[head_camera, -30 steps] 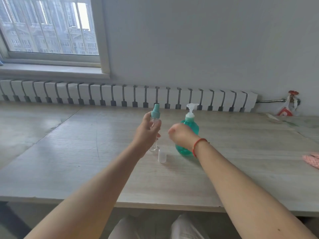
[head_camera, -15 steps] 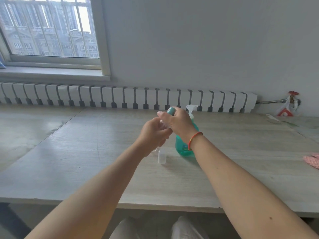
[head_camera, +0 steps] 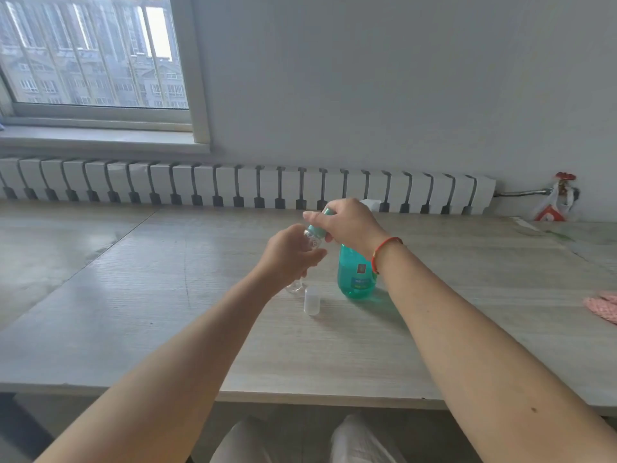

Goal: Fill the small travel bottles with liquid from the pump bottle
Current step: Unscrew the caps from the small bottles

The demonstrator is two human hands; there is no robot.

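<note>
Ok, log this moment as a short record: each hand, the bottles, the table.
left hand: wrapped around the clear body of the small spray bottle, held above the table
right hand: fingers pinching the bottle's teal cap
pump bottle: teal, upright, behind the right wrist
clear cap: standing alone in front
table: pale wood

Both forearms reach far forward and converge; the left hand [head_camera: 289,253] is curled closed, the right hand [head_camera: 347,224] pinching just above it.
</note>
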